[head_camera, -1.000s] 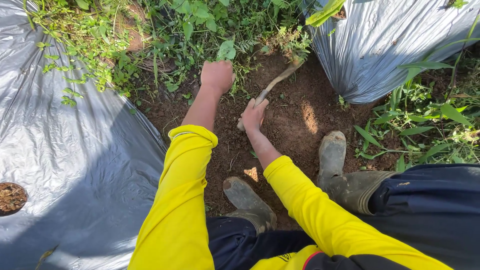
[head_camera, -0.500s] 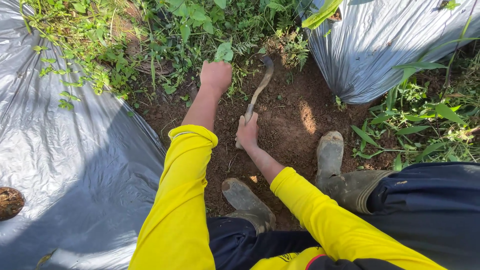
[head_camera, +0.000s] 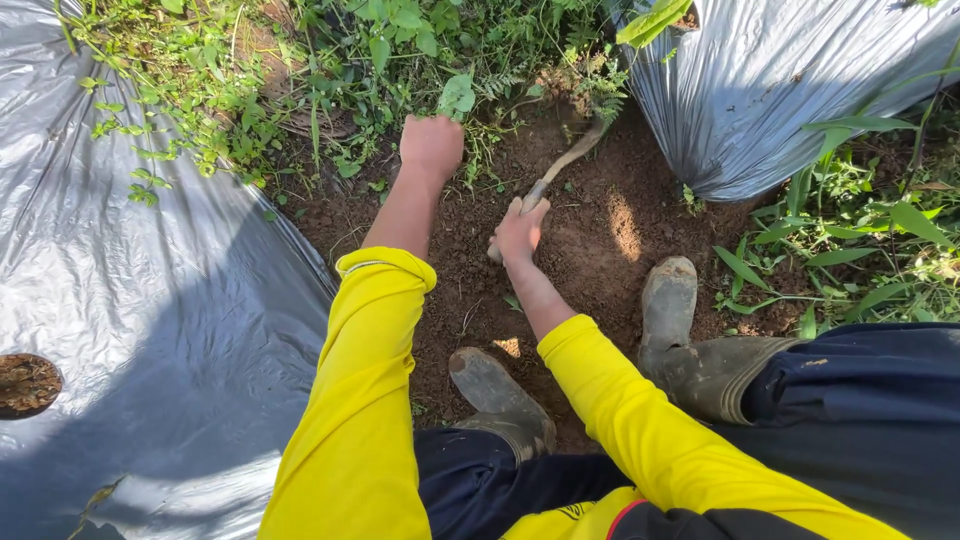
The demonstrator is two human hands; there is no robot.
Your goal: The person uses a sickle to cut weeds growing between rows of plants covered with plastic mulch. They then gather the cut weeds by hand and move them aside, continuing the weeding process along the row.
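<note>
We see the person's right hand (head_camera: 520,230) wrapped tight around the handle of a small curved weeding tool with a brown metal blade (head_camera: 562,163). The blade points up and to the right, and its tip sits in the loose brown dirt (head_camera: 600,240) right by some little green weeds (head_camera: 605,85). The left hand (head_camera: 432,146) is balled up in a fist at the edge of the leafy green plants (head_camera: 330,60); we cannot tell if it holds any stems. Both arms wear bright yellow sleeves (head_camera: 370,380). Two muddy rubber boots (head_camera: 668,310) stand on the dirt below the hands. Shiny grey plastic sheets (head_camera: 150,300) lie on both sides of the dirt patch.
</note>
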